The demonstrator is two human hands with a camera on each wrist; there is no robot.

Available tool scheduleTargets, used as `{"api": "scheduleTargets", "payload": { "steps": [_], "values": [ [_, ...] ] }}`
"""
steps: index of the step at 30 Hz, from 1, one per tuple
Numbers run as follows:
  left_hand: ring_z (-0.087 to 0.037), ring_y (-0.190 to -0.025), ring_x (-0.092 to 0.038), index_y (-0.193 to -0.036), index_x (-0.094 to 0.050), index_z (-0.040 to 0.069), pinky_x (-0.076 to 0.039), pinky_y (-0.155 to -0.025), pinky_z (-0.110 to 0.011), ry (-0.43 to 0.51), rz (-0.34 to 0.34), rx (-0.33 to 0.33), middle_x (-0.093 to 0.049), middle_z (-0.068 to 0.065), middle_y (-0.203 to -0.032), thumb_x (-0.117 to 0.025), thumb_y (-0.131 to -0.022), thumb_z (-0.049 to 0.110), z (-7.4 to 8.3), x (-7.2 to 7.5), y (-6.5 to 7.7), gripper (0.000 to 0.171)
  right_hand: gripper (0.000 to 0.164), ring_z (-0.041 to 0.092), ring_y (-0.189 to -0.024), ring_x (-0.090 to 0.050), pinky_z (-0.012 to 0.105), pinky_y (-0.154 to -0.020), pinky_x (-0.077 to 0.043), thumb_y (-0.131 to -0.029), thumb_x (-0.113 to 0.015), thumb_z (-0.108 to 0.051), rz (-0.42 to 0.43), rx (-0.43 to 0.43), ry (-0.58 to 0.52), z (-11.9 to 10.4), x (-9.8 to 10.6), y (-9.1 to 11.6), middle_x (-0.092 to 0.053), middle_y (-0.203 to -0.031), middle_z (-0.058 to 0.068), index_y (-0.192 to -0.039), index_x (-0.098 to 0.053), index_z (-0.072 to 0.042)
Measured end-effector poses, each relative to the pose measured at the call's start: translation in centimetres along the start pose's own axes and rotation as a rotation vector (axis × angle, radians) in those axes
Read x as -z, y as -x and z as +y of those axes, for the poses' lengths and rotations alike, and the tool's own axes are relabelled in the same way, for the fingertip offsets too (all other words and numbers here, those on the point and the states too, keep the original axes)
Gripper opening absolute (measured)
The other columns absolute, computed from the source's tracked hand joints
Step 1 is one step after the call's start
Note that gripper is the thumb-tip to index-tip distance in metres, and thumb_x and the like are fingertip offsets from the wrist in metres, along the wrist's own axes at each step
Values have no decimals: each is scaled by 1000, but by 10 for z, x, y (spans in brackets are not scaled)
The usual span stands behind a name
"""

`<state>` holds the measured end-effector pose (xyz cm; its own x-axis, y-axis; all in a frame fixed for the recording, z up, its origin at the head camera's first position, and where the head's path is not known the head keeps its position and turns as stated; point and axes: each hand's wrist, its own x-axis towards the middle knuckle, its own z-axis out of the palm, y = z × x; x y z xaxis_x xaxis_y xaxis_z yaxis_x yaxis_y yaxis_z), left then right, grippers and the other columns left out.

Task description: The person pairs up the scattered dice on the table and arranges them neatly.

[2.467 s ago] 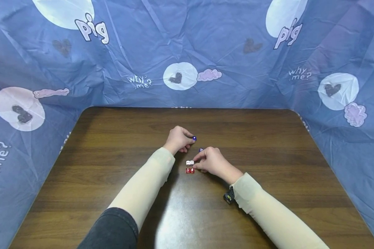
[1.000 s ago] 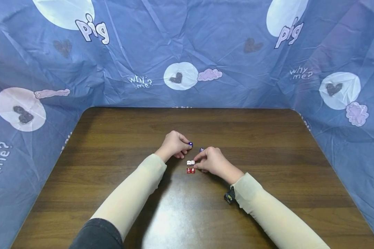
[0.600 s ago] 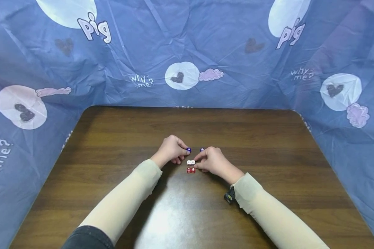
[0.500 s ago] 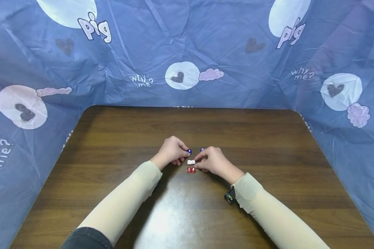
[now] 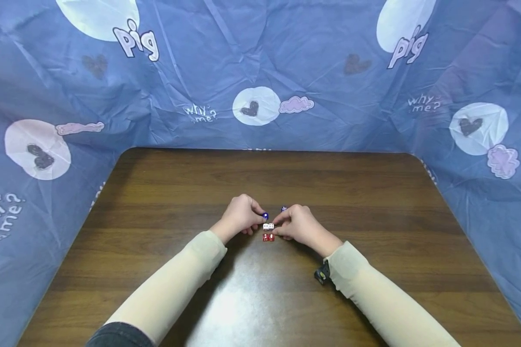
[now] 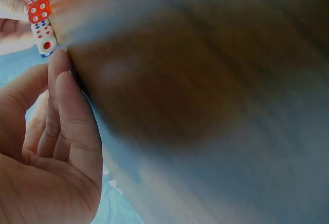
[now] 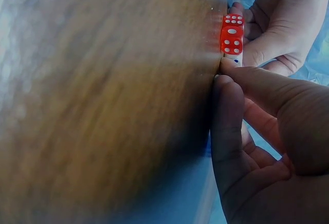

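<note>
My left hand (image 5: 242,213) pinches a blue die (image 5: 265,215) between thumb and forefinger, just behind the left end of a pair of white dice (image 5: 267,226). Directly in front of those lies a pair of red dice (image 5: 268,237), side by side. Thumb and forefinger tips of my right hand (image 5: 301,224) are at the right end of the white pair; whether they pinch it I cannot tell. Another blue die (image 5: 284,208) sits behind the right fingers, partly covered. In the right wrist view the right thumb hides most of the white dice (image 7: 236,60); red dice (image 7: 232,39) show beyond.
The brown wooden table (image 5: 351,183) extends around the hands on every side. A blue printed cloth (image 5: 330,130) hangs along its back and sides. A black wrist device (image 5: 322,273) is worn beneath the right sleeve.
My left hand has brought the blue die toward me and slightly left, then back right to behind the white dice. My right hand has stayed almost still. The white and red pairs have kept their arrangement.
</note>
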<state>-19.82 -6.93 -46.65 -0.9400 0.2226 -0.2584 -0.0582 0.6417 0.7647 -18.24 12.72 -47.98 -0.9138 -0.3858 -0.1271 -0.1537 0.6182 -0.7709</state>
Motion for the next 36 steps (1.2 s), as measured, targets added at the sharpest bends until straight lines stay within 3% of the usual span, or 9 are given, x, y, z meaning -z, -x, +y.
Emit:
{"api": "scheduleTargets", "payload": {
  "steps": [15,29,36],
  "values": [
    [-23,-46,-67,-93,-81,10,-58,-42,-34,46,-5,14,-66,-9,-55,-86,-84,11,-6,-5,-2,10,13,12,-48,-62,27,-46,-54,-80,-89,-12,-2,-22,14,-1,2,2,-67,-59,-2,-91,-81,-11],
    [-23,-45,-66,-90,-81,10,-56,-40,-32,32,8,-1,-66,-8,-55,-84,-85,10,-4,-5,1,6,13,11,-51,-63,27,-47,-54,-81,-88,-12,-5,-18,1,3,3,3,-67,-60,-3,-92,-81,-10],
    [-23,-45,-66,-89,-81,10,-57,-41,-34,39,11,9,-66,-9,-55,-84,-85,10,-6,-4,1,6,24,12,-52,-63,27,-47,-52,-82,-88,-13,28,-18,12,11,12,10,-66,-58,-4,-103,-79,-5]
  ]
}}
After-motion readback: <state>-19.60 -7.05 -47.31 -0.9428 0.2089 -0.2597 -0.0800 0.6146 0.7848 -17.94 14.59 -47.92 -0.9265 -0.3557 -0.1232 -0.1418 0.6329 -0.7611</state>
